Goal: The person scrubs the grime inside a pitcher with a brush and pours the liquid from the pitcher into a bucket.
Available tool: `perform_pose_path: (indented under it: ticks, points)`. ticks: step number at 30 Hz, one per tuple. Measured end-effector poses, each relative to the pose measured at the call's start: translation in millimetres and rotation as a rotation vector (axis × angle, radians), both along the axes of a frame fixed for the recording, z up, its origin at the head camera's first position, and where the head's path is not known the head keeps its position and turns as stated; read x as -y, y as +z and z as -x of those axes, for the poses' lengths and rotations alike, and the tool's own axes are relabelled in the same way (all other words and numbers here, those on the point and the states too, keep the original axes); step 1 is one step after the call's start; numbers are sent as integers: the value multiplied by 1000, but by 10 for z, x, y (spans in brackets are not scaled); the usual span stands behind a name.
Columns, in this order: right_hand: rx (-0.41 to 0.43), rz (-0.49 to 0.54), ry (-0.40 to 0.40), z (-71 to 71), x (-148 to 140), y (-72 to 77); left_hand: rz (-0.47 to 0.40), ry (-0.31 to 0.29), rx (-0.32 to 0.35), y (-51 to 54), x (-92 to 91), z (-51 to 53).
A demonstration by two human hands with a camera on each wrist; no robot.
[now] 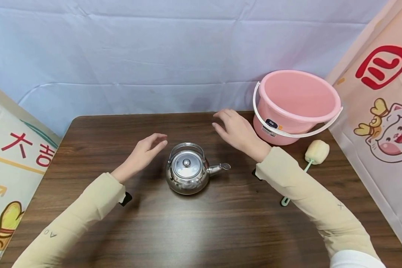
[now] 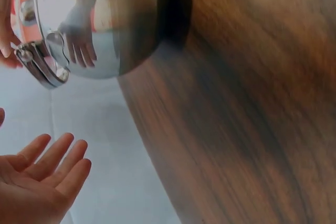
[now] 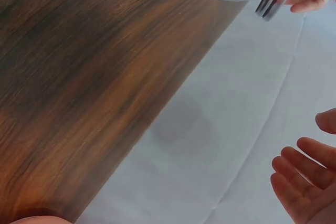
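Observation:
A shiny steel kettle (image 1: pixel 187 182) with a lid and a raised handle stands on the dark wooden table (image 1: pixel 201 230), its spout pointing right. The left hand (image 1: pixel 141 154) hovers just left of it, fingers loosely bent and holding nothing. Beyond the spout, up and to the right, the right hand (image 1: pixel 238 133) is held in the air near the bucket, also with nothing in it. In the left wrist view the left hand (image 2: pixel 44 182) shows relaxed fingers below the kettle (image 2: pixel 126 24). The right wrist view shows the right hand (image 3: pixel 310 182) with its fingers apart.
A pink bucket (image 1: pixel 281 111) with a white handle stands at the back right. In front of it lies a sponge brush (image 1: pixel 317 152) with a green handle, partly under the right forearm. A pale cloth (image 1: pixel 137 56) hangs behind the table; printed cloths hang at both sides.

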State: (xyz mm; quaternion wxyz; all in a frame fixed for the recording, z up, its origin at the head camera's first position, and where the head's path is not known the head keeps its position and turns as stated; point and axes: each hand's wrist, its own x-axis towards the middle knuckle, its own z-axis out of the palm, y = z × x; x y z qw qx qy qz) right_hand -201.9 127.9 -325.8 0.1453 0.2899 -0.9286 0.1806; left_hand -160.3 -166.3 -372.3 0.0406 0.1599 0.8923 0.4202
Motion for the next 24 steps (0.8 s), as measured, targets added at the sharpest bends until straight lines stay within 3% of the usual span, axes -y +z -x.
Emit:
perform_pose_path:
  ticks: [15, 24]
  points:
    - [-55, 11, 52, -177, 107, 140, -43, 97, 58, -90, -59, -115]
    - [-91, 15, 103, -251, 182, 171, -88, 114, 133, -145, -92, -157]
